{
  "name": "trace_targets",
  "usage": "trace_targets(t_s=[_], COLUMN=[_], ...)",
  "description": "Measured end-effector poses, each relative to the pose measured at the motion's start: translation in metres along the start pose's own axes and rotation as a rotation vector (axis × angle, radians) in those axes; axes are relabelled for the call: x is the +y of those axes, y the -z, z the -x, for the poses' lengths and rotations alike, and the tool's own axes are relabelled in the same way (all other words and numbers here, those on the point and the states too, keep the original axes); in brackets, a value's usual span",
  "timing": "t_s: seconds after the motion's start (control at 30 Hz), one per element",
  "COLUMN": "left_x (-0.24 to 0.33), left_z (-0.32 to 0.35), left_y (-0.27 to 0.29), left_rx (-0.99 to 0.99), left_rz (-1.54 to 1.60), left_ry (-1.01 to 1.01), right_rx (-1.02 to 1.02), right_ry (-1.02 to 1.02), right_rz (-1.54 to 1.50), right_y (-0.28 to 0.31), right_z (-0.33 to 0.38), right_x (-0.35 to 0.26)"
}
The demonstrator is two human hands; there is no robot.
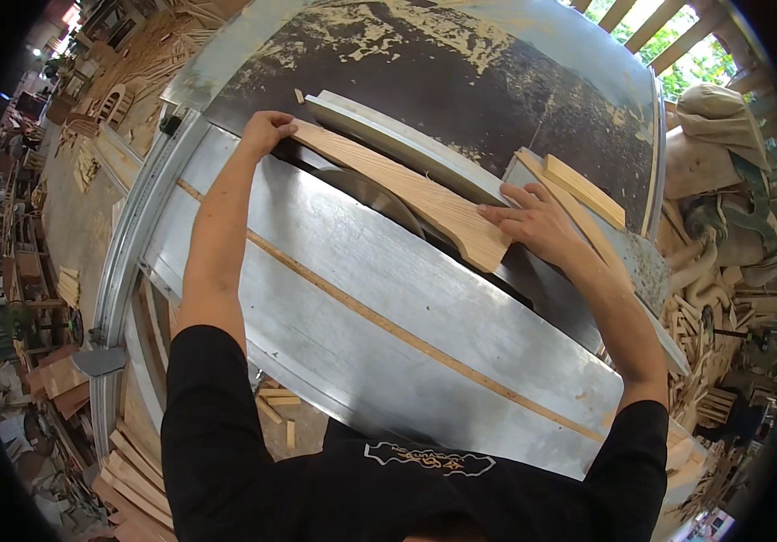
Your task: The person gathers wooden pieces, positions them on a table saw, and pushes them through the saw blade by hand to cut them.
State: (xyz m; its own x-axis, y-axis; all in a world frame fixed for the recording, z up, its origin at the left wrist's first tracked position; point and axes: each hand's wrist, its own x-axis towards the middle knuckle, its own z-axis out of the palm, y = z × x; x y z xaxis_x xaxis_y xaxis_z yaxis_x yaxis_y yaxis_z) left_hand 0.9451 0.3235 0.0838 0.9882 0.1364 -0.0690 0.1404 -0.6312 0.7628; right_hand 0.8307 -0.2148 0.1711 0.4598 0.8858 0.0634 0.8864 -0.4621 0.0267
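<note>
A long, curved wooden board lies slantwise across the table saw, between the round saw blade and the metal rip fence. At its far left end, my left hand grips the tip with fingers closed round it. My right hand rests by the board's right end, fingers spread; the fingertips touch the wood and reach toward the fence. Part of the blade is hidden under the board's edge. Whether the blade is turning, I cannot tell.
The silver saw table has a brown grooved strip along it. Beyond the fence is a dark, sawdust-flecked panel. Wood strips lie right of my right hand. A metal rail edges the left side; scrap wood covers the floor.
</note>
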Motion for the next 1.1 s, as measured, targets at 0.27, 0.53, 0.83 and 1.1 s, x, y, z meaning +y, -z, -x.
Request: trace_targets(t_s=[0.27, 0.53, 0.83, 1.1], left_x=[-0.002, -0.003, 0.006, 0.003], left_z=[-0.005, -0.004, 0.004, 0.006], left_y=[-0.007, 0.0, -0.003, -0.004], left_rx=[-0.048, -0.096, -0.05, -0.007], left_rz=[-0.071, -0.042, -0.053, -0.044], left_ry=[-0.074, -0.049, -0.026, -0.018], right_rx=[0.059, 0.26, 0.072, -0.016], right_ry=[-0.048, -0.125, 0.01, -0.017], right_rz=[0.029, 0.034, -0.053, -0.038], right_y=[-0.016, -0.02, -0.008, -0.001], right_z=[0.011, 0.012, 0.006, 0.0], right_x=[0.009, 0.009, 0.007, 0.004])
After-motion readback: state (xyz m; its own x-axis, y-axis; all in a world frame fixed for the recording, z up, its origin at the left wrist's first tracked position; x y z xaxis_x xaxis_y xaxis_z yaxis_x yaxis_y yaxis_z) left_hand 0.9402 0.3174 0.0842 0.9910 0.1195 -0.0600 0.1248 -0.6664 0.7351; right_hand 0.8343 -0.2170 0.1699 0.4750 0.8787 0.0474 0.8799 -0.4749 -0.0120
